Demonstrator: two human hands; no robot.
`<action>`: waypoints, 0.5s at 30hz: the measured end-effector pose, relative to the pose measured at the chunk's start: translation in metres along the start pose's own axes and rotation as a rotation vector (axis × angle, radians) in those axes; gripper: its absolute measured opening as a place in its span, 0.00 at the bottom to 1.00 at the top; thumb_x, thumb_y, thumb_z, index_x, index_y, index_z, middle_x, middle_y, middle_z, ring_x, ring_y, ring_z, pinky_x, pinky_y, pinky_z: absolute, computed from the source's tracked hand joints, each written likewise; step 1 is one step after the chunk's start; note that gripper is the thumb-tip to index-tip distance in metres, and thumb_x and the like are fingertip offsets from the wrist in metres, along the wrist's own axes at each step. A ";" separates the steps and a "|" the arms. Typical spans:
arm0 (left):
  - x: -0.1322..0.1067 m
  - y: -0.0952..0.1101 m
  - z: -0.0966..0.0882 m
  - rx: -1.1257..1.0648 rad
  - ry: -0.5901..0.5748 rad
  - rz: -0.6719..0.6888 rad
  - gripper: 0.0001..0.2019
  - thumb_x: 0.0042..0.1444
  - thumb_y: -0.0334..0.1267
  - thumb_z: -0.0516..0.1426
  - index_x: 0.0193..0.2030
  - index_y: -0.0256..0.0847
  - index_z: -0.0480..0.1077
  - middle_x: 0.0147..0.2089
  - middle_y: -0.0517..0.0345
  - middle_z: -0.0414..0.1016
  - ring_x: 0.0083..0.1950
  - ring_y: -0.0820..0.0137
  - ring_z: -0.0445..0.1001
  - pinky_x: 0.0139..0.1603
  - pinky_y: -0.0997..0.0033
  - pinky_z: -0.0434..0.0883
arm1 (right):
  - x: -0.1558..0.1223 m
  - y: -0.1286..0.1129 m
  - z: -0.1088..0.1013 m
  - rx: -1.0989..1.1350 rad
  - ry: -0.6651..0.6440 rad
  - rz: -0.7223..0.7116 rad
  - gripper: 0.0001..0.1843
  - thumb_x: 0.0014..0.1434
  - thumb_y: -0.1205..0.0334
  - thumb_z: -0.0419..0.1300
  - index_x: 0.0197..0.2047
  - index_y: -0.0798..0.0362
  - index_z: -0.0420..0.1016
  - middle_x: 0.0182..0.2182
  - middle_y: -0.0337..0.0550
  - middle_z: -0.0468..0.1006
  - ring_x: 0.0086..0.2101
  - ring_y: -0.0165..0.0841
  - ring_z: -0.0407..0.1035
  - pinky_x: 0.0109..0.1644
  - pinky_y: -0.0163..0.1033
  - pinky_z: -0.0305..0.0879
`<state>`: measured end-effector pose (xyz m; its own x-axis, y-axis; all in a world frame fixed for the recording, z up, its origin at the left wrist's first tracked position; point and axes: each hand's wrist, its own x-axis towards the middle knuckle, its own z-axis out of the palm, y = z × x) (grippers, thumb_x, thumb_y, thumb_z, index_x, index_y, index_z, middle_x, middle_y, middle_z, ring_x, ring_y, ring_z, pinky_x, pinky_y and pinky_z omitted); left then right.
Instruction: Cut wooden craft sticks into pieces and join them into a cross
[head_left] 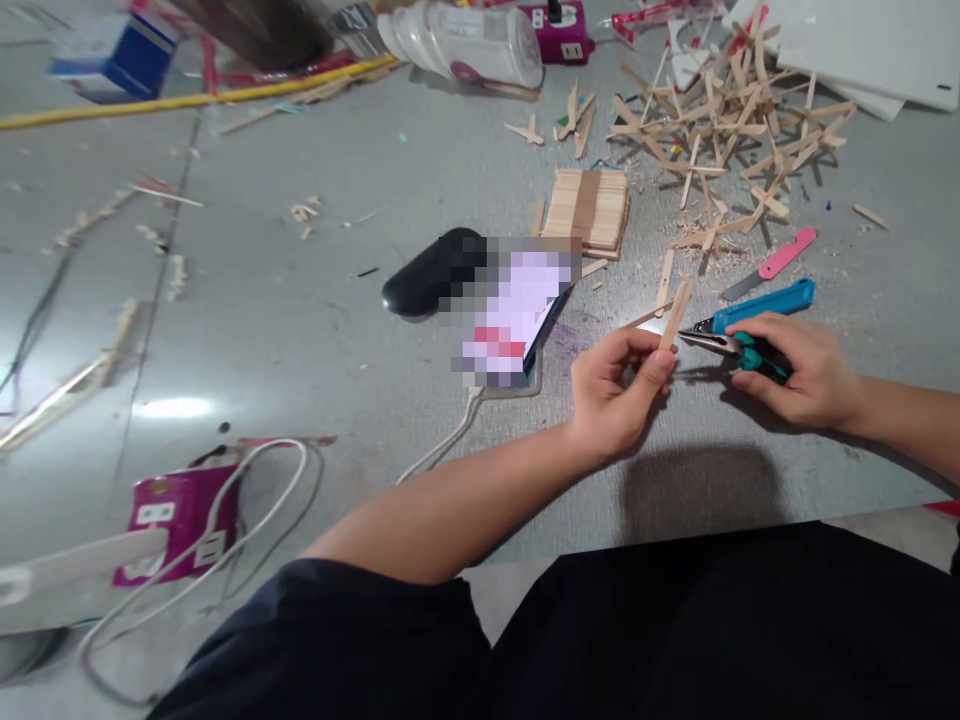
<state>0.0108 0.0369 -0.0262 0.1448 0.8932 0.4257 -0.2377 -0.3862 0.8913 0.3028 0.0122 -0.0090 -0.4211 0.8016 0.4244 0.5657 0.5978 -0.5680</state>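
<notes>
My left hand (621,388) is closed, pinching a wooden craft stick (678,310) that points up and away from me. In my right hand (806,368) is a pair of pliers (746,350) with green and black handles. Their metal jaws point left and end close beside the stick; whether they touch it I cannot tell. Just beyond the pliers lies a blue utility knife (769,305), and past it a pink folding knife (786,254) with its blade out. More loose sticks (665,280) lie behind my left hand.
A banded bundle of craft sticks (587,210) lies beyond a blurred phone (517,310) and a black case (435,272). Joined sticks form a large pile (731,130) at the far right. A plastic bottle (469,42) lies at the back. A white cable (281,445) loops near a purple power strip (184,520).
</notes>
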 end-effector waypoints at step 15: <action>0.005 0.006 -0.001 0.014 -0.034 0.022 0.14 0.86 0.45 0.74 0.45 0.43 0.86 0.30 0.64 0.84 0.23 0.78 0.79 0.25 0.84 0.73 | 0.003 -0.004 -0.004 0.019 -0.110 0.087 0.26 0.87 0.31 0.69 0.70 0.41 0.89 0.51 0.51 0.95 0.46 0.53 0.89 0.51 0.58 0.86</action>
<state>0.0093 0.0387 -0.0186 0.1722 0.8760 0.4505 -0.2278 -0.4095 0.8834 0.3024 0.0127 -0.0024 -0.4471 0.8449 0.2937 0.5901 0.5254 -0.6130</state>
